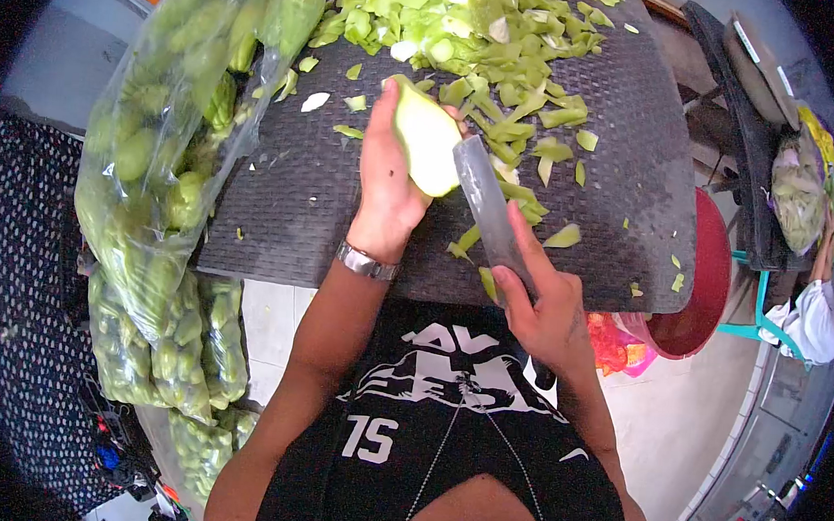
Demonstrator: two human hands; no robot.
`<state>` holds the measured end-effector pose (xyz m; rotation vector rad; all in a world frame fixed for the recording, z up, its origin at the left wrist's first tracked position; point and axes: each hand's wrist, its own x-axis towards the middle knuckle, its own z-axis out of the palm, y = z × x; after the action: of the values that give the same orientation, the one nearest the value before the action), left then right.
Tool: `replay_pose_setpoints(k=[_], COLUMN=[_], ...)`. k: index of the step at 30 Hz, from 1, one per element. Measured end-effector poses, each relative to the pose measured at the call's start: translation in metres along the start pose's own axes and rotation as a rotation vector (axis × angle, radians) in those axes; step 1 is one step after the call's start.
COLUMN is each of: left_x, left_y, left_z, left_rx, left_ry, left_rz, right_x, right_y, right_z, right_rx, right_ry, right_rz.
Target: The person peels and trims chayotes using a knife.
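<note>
My left hand [391,179] is closed around a chayote [427,143], its broad pale cut face turned up toward me. In my right hand [542,300] is a knife [484,203] with a long grey blade; my forefinger lies along the blade's side. The blade's far end meets or nearly meets the chayote's right edge. Beneath both hands, green chayote slices [519,195] lie scattered on the dark woven-textured tabletop [306,217]. Farther back rises a big heap of cut green pieces [467,23].
At left, a large clear plastic bag [149,152] of whole chayotes rests against the table edge. More filled bags [172,342] stand below it. A red tub [704,276] sits under the table's right side. Another bag of produce [800,186] is at far right.
</note>
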<state>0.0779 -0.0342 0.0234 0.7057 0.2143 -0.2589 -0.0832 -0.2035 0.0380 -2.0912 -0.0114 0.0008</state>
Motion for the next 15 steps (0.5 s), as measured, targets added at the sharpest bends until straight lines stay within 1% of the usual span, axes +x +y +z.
replay_pose_setpoints(k=[1, 3, 5, 6, 9, 10, 13, 14, 15], left_x=[0.003, 0.010, 0.011, 0.009, 0.001, 0.002, 0.003, 0.003, 0.002], left_y=[0.003, 0.010, 0.009, 0.008, 0.005, 0.005, 0.006, 0.006, 0.005], left_z=[-0.003, -0.012, -0.018, -0.015, -0.010, -0.011, -0.016, -0.018, -0.018], left_rx=[-0.053, -0.185, -0.187, -0.191, -0.225, -0.247, -0.336, -0.369, -0.337], left_ry=[-0.007, 0.005, 0.155, 0.161, 0.160, 0.142, 0.108, 0.101, 0.121], left_rz=[0.004, -0.018, 0.010, -0.005, -0.053, -0.075, -0.108, -0.116, -0.087], right_x=[-0.004, -0.005, -0.002, 0.005, 0.029, 0.036, 0.040, 0.041, 0.042], right_y=[0.001, 0.004, 0.010, 0.010, -0.002, -0.003, 0.004, 0.003, -0.002], right_z=[0.000, -0.002, -0.006, -0.012, -0.017, -0.017, -0.019, -0.016, -0.012], right_rx=[0.011, 0.150, 0.409, 0.691, 1.486, 1.511, 1.270, 0.899, 0.521], right_ry=[0.023, 0.053, 0.071, 0.035, 0.181, 0.160, -0.146, -0.058, 0.034], right_rz=[0.047, 0.153, 0.278, 0.313, 0.417, 0.395, 0.134, 0.082, 0.068])
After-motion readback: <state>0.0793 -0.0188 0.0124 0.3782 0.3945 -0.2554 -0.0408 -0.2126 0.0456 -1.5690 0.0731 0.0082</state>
